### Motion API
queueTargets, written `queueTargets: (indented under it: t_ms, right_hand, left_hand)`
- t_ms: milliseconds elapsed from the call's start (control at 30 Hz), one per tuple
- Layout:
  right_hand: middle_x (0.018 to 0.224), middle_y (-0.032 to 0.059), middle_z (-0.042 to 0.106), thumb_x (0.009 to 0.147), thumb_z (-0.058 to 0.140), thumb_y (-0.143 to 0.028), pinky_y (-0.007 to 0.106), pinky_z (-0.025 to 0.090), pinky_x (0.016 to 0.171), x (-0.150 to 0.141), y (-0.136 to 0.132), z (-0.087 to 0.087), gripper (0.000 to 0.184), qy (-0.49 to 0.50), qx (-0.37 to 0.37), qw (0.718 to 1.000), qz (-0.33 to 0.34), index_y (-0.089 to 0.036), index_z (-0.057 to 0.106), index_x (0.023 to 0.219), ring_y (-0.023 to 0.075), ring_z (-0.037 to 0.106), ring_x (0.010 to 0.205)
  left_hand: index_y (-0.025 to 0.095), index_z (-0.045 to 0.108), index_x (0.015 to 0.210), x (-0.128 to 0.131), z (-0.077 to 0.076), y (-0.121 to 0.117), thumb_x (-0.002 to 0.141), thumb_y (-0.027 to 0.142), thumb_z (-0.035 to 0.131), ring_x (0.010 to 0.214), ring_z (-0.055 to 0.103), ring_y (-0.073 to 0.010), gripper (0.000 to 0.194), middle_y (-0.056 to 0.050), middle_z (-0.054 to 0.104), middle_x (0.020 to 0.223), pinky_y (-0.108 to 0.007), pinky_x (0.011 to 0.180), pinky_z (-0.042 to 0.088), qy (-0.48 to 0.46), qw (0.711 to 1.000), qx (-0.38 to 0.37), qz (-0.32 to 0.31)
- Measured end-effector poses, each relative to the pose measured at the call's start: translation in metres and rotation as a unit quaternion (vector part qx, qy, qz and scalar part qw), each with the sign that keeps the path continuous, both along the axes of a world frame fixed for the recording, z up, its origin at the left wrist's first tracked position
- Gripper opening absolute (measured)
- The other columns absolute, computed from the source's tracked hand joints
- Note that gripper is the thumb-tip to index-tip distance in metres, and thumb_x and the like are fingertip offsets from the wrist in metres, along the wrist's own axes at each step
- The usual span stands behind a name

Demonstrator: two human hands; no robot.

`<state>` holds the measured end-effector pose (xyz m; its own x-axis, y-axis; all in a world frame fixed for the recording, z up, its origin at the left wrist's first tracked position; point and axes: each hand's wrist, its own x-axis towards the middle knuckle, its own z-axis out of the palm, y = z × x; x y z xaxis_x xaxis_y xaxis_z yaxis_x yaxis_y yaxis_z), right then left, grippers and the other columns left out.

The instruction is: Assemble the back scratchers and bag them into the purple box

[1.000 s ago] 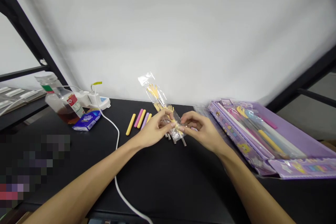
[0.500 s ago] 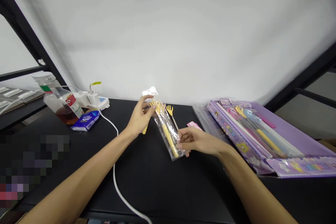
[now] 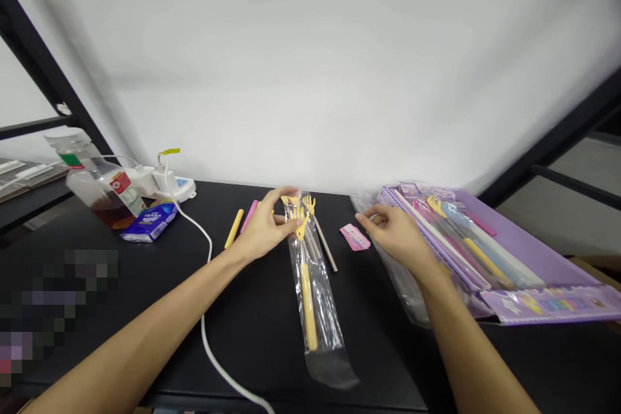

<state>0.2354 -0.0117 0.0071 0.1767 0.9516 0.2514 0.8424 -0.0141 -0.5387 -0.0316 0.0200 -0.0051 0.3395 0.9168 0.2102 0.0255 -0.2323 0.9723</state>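
Latest change: the right hand (image 3: 395,236) has come off the lower end of the clear bag (image 3: 324,301); the bag, held at its middle and foot half a second ago, now extends farther toward the front of the counter (image 3: 378,336); judged to mean that the left hand (image 3: 264,226) alone has charge of it.
Bagged tool: one, yellow hand-shaped head, metal stem, yellow handle (image 3: 307,307); lies lengthwise inside the bag, head toward the wall; a length of bag beyond the handle holds nothing.
Left grip: thumb and fingers closed about the bag's upper end; thumb tip touching it at the tool's head; handle well below the fingers.
Right grip: fingers loosely curled, nothing seen in them; well apart from the bag, near the pink cards (image 3: 355,237).
Loose tool: one, yellow head, bare metal rod (image 3: 325,242); just beside the bag, on the right; further rods at the bag's upper part, inside or beneath, cannot be told.
Loose handles: yellow (image 3: 234,228) and pink (image 3: 249,215); left of the left hand; others possibly hidden.
Purple box (image 3: 538,229): at right, bearing bagged tools.
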Motion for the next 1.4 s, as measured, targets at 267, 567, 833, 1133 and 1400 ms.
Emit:
queueTargets:
  t_ms: [267,567,833,1133,1400]
  right_hand:
    - [0.091,0.0037,0.079,0.073,0.073,-0.044,0.033,0.034,0.060,-0.002,-0.006,-0.005,0.028,-0.106,-0.085,0.991,-0.006,-0.026,0.072,0.095,0.0280,0.070,0.085]
    - [0.088,0.0014,0.080,0.072,0.071,-0.036,0.032,0.036,0.058,-0.002,-0.002,-0.009,0.026,-0.094,-0.071,0.993,-0.002,-0.027,0.071,0.096,0.0249,0.070,0.080]
    - [0.086,0.0028,0.079,0.072,0.070,-0.043,0.033,0.037,0.060,-0.005,-0.003,-0.008,0.030,-0.088,-0.074,0.993,0.003,-0.026,0.071,0.096,0.0273,0.071,0.084]
    - [0.086,0.0028,0.079,0.074,0.071,-0.045,0.031,0.038,0.058,-0.004,-0.001,-0.007,0.026,-0.065,-0.084,0.994,-0.004,-0.025,0.071,0.090,0.0253,0.071,0.078]
    - [0.079,0.0033,0.079,0.077,0.069,-0.039,0.031,0.042,0.062,-0.004,-0.001,-0.004,0.021,-0.044,-0.087,0.995,-0.004,-0.023,0.071,0.092,0.0235,0.071,0.075]
  left_hand:
    - [0.038,0.036,0.151,-0.001,-0.004,-0.006,0.080,0.028,0.076,0.061,0.067,-0.0061,0.083,-0.016,0.024,0.164,-0.026,0.058,0.059,0.017,0.997,0.025,-0.072]
    - [0.041,0.037,0.152,0.003,-0.011,-0.007,0.082,0.024,0.074,0.060,0.066,-0.0044,0.081,-0.015,0.019,0.166,-0.024,0.055,0.061,0.017,0.995,0.043,-0.090]
    - [0.042,0.039,0.151,0.005,-0.012,-0.010,0.083,0.021,0.073,0.062,0.066,-0.0035,0.079,-0.014,0.018,0.165,-0.023,0.055,0.062,0.014,0.995,0.034,-0.098]
    - [0.041,0.041,0.151,0.006,-0.010,-0.011,0.081,0.021,0.074,0.062,0.065,-0.0044,0.079,-0.014,0.022,0.165,-0.024,0.055,0.062,0.009,0.995,0.029,-0.098]
    - [0.043,0.039,0.151,0.007,-0.011,-0.012,0.083,0.018,0.071,0.063,0.068,-0.0055,0.080,-0.013,0.021,0.165,-0.024,0.056,0.062,0.022,0.994,0.034,-0.100]
